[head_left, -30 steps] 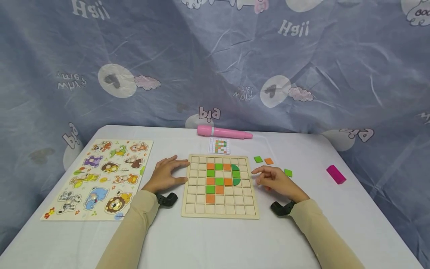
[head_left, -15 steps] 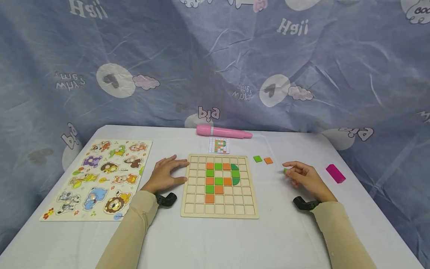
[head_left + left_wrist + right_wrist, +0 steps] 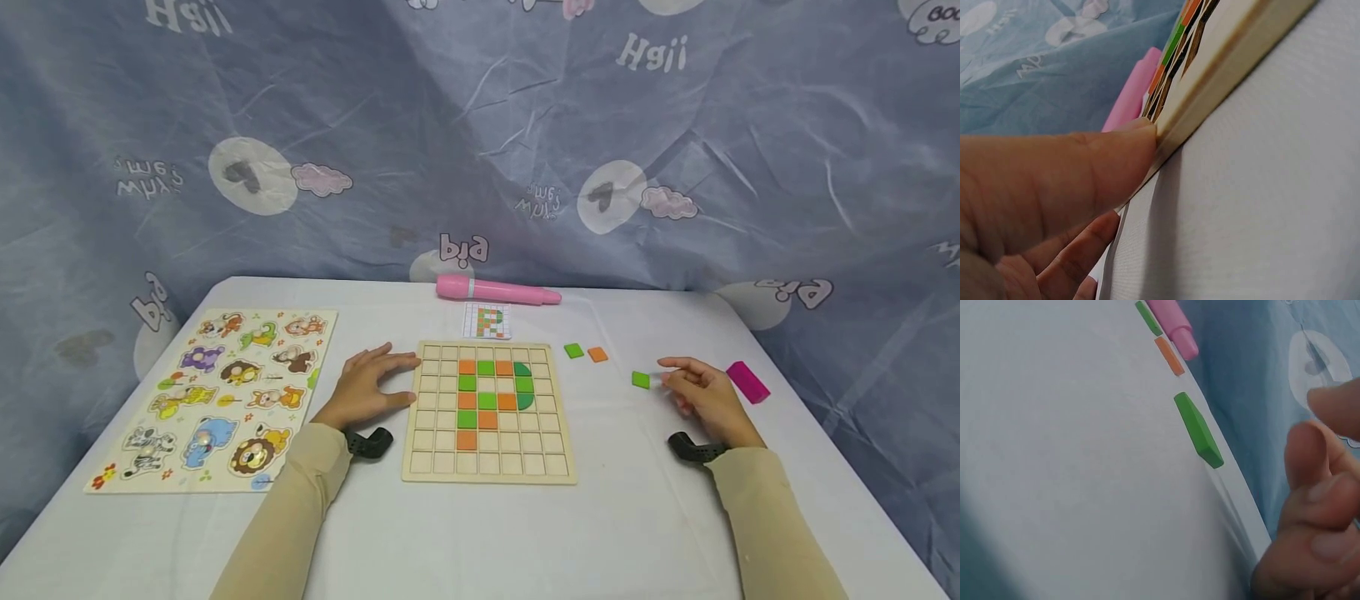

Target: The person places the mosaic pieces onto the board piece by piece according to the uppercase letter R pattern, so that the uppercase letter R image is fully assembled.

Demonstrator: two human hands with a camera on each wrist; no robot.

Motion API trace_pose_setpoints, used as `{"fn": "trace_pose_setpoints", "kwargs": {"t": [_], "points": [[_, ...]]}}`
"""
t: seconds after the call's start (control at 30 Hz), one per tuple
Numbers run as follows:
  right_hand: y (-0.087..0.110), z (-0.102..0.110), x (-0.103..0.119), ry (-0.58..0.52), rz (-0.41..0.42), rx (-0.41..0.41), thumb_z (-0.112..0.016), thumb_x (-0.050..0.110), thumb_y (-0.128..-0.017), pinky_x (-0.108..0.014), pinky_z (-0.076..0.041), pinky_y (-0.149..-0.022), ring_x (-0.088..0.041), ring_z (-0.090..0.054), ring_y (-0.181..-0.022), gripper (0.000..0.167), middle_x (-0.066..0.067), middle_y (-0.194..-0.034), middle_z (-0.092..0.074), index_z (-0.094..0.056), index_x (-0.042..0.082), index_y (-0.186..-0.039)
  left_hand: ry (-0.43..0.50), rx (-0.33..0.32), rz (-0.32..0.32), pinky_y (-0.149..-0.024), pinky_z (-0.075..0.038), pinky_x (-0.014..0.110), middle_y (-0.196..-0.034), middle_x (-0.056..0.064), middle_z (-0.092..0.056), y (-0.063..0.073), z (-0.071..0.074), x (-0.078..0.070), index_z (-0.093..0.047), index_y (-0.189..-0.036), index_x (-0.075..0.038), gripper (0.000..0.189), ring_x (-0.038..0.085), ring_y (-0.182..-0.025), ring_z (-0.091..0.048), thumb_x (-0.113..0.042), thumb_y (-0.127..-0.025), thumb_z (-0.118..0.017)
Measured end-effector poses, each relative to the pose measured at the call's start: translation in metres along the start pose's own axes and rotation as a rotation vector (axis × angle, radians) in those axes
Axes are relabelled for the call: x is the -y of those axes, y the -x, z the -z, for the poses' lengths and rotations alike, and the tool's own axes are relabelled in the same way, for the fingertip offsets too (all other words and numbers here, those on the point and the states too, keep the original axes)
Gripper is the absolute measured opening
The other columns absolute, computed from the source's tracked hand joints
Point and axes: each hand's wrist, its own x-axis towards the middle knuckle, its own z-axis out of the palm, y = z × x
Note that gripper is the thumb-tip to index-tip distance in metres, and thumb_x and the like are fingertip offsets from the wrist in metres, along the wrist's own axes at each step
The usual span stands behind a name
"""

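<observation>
A wooden grid board [image 3: 435, 462] lies mid-table, with orange and green tiles set in it in the form of a letter P. Along its left edge, my left hand [image 3: 365, 387] touches the side with thumb and fingertips; in the left wrist view the thumb [image 3: 1085, 175] presses against the board's edge. My right hand [image 3: 705, 400] hovers just right of a loose green tile [image 3: 641, 380], fingers loosely bent and apart from it, holding nothing visible. Another green tile [image 3: 573, 351] and an orange tile [image 3: 597, 354] lie by the board's upper right corner.
A pattern card [image 3: 487, 321] and a pink marker-shaped object [image 3: 498, 290] lie behind the board. An animal puzzle board [image 3: 217, 400] covers the left side. A magenta block [image 3: 747, 382] lies beyond my right hand. A patterned cloth [image 3: 480, 150] hangs behind the white table.
My right hand has moved right, from beside the board's right edge, past the loose green tile, to its far side. That tile stays in place. My left hand keeps its spot.
</observation>
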Motion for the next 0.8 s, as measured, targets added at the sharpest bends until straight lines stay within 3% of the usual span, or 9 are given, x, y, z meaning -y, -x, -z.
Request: {"fn": "trace_pose_setpoints", "kwargs": {"t": [0.2, 0.3, 0.43, 0.57, 0.8], "points": [[-0.002, 0.004, -0.003, 0.02, -0.034, -0.021, -0.071, 0.004, -0.104, -0.018, -0.048, -0.054, -0.006, -0.053, -0.064, 0.023, 0.008, -0.086, -0.067, -0.079, 0.017, -0.121, -0.01, 0.0, -0.007, -0.131, -0.01, 0.063, -0.157, 0.012, -0.06, -0.001, -0.001, 0.001, -0.068, -0.146, -0.011, 0.06, 0.043, -0.16, -0.03, -0.027, -0.091, -0.082], [-0.003, 0.002, -0.004, 0.105, -0.037, -0.023, -0.071, 0.002, -0.102, -0.018, -0.048, -0.054, -0.005, -0.052, -0.063, 0.027, 0.011, -0.088, -0.066, -0.075, 0.003, -0.129, -0.015, -0.001, -0.01, -0.131, -0.011, 0.063, -0.157, 0.012, -0.061, -0.001, -0.001, 0.002, -0.068, -0.146, -0.011, 0.059, 0.043, -0.16, -0.031, -0.027, -0.091, -0.083], [-0.005, -0.004, -0.002, 0.257, -0.045, -0.011, -0.074, 0.003, -0.1, -0.02, -0.049, -0.054, -0.005, -0.051, -0.061, 0.043, 0.01, -0.085, -0.062, -0.063, -0.013, -0.138, -0.01, -0.004, -0.013, -0.131, -0.011, 0.064, -0.156, 0.012, -0.061, -0.001, 0.0, 0.001, -0.069, -0.145, -0.01, 0.059, 0.044, -0.16, -0.031, -0.027, -0.09, -0.083], [-0.005, -0.01, 0.001, 0.39, -0.054, -0.006, -0.077, 0.007, -0.099, -0.021, -0.05, -0.055, -0.005, -0.052, -0.06, 0.047, 0.005, -0.084, -0.06, -0.062, -0.013, -0.139, -0.008, -0.004, -0.017, -0.131, -0.011, 0.064, -0.156, 0.012, -0.061, -0.001, 0.0, 0.001, -0.069, -0.145, -0.01, 0.059, 0.044, -0.16, -0.031, -0.027, -0.09, -0.083], [-0.003, -0.015, 0.005, 0.448, -0.063, -0.024, -0.077, 0.006, -0.098, -0.022, -0.051, -0.055, -0.007, -0.053, -0.06, 0.041, -0.001, -0.084, -0.06, -0.066, -0.014, -0.132, -0.007, -0.005, -0.019, -0.131, -0.011, 0.064, -0.155, 0.012, -0.062, 0.0, 0.0, 0.001, -0.069, -0.145, -0.01, 0.059, 0.044, -0.16, -0.032, -0.026, -0.091, -0.083]]}}
